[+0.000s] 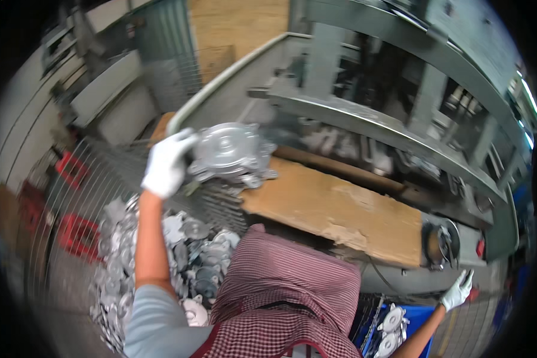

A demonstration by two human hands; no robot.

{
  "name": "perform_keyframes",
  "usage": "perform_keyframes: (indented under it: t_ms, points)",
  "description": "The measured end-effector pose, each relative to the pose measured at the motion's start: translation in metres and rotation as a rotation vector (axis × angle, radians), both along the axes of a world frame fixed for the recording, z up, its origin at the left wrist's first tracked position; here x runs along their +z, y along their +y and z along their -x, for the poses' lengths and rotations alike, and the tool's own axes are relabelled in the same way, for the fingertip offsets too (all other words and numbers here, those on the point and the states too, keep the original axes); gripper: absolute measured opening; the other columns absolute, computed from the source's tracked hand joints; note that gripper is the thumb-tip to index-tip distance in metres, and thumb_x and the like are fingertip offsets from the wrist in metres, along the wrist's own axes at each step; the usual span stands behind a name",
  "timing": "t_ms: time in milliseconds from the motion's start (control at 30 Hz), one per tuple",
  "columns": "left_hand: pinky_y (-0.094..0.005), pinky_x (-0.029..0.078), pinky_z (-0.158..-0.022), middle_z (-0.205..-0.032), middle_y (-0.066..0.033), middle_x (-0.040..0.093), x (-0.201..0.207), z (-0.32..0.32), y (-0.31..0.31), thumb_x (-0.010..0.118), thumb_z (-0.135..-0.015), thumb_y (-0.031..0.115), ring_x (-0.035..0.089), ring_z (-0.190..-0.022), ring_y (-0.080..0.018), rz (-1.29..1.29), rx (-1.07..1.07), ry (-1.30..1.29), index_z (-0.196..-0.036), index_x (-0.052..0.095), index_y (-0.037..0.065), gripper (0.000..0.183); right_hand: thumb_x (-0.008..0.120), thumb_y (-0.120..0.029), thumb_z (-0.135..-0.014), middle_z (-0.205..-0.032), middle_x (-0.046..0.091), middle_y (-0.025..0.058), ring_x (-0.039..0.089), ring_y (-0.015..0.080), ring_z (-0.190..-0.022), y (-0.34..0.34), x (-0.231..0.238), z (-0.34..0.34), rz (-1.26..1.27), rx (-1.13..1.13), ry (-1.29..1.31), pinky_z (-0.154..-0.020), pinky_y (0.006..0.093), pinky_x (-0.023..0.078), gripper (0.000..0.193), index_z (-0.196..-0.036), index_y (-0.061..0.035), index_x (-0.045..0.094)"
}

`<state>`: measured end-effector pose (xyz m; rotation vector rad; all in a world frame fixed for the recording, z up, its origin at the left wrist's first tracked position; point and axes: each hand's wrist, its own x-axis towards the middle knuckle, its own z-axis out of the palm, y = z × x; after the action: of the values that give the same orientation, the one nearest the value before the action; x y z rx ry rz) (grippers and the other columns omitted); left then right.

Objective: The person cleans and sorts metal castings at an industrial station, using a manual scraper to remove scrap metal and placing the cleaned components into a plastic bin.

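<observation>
My left hand [168,164], in a white glove, grips the left edge of a round silver metal casting [227,145] with lugs on its rim. Other metal pieces show under that casting, at the left end of a cardboard-covered ledge [334,206]. Far to the right, my gloved right hand [457,290] holds nothing, its fingers stretched out and apart beside the ledge's right end. A round dark fixture or dish [440,243] stands close above it.
A large wire cage [80,197] on my left holds a heap of similar castings [203,262]. At lower right, a blue bin [420,313] contains several castings [392,319]. A grey machine frame [364,116] rises behind the ledge. Red crates [79,237] show beyond the cage.
</observation>
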<state>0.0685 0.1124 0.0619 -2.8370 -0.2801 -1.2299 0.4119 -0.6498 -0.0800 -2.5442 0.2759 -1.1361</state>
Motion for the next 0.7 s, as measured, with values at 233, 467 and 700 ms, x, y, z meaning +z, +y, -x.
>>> perform_keyframes:
  t_ms: [233,467,700]
  points:
    - [-0.0449,0.044,-0.094,-0.112,-0.0180,0.064,-0.040,-0.029,-0.110,0.052,-0.078,-0.014,0.060,-0.102,-0.0345,0.061,-0.114,-0.356,-0.106,0.066,0.000,0.035,0.074,-0.057,-0.075,-0.108,0.067,0.0201,0.063,0.0333,-0.103,-0.049,-0.016,0.001,-0.580,-0.269,-0.052,-0.091,0.0424,0.048,0.073,-0.116,0.0019,0.062]
    - [-0.0418,0.048,-0.075,-0.091,-0.0172,0.065,-0.109,-0.130,-0.141,0.069,-0.083,0.018,0.062,-0.082,-0.0339,0.490,-0.275,0.227,-0.119,0.062,0.002,0.040,0.069,-0.036,-0.088,-0.118,0.063,0.0090,0.059,0.0193,-0.104,-0.020,0.020,0.010,-0.599,-0.073,-0.211,-0.089,0.0333,0.046,0.049,-0.122,-0.0019,0.060]
    - [-0.0461,0.050,-0.073,-0.081,-0.0177,0.064,-0.150,-0.170,-0.146,0.067,-0.084,0.025,0.063,-0.080,-0.0366,0.373,0.050,0.192,-0.096,0.071,0.009,0.021,0.067,-0.034,-0.089,-0.119,0.063,0.0112,0.059,0.0181,-0.103,0.148,0.093,0.040,-0.572,0.536,0.065,-0.088,0.0327,0.047,0.050,-0.126,-0.0023,0.056]
